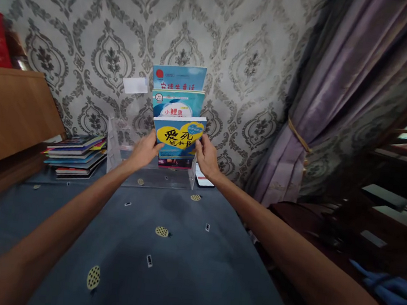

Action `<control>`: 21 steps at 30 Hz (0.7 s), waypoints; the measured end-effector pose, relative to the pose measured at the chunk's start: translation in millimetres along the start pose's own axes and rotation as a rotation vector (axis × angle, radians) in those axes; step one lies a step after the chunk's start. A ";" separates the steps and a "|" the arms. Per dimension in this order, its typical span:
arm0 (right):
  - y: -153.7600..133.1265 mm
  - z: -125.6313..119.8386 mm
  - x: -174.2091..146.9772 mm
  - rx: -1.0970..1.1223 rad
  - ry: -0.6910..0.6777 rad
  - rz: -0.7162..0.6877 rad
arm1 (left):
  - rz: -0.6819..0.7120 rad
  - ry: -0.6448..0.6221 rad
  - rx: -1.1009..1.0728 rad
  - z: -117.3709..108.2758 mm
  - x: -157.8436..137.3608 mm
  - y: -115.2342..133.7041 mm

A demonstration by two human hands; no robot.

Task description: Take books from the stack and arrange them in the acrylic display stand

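Between my two hands is a blue book [179, 137] with a yellow patch and large black characters on its cover. My left hand [145, 150] grips its left edge, thumb on the front. At the right edge my right hand [206, 157] is closed in the same way. Behind it stand a teal book [177, 100] and, higher up, a light blue book [179, 75] with red characters. These stand in a clear plastic rack [138, 173] against the wall. The lower part of another dark and pink book [175, 162] shows beneath the held one.
A stack of books and magazines [74, 156] lies left of the rack, beside a wooden cabinet [12, 116]. A phone-like device [204, 178] sits right of the rack. The table has a dark blue patterned cloth [183, 267]. A tied purple curtain [302, 124] hangs at right.
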State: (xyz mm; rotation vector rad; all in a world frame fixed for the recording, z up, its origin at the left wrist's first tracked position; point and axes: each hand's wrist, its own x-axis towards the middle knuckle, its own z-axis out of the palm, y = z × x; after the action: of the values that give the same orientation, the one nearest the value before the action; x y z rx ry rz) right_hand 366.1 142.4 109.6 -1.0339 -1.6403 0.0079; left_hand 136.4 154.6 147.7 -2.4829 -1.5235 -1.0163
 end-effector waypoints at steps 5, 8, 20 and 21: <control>8.2 -0.6 -2.3 0.009 -0.025 0.041 | 0.012 -0.028 -0.032 4.0 6.8 -0.5; 13.7 -0.5 -1.8 -0.030 -0.036 0.053 | 0.019 -0.038 -0.060 5.2 9.3 0.1; 26.1 5.1 -1.2 -0.244 -0.061 0.084 | -0.147 -0.071 0.053 8.8 9.7 14.5; 26.3 6.3 -3.7 -0.235 -0.068 0.101 | -0.154 -0.071 0.050 9.0 10.4 14.5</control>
State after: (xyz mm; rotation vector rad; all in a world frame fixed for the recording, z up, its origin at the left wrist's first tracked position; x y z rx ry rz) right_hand 377.0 159.4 91.2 -1.3070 -1.6770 -0.0855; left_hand 155.8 158.6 150.5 -2.4240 -1.7627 -0.9055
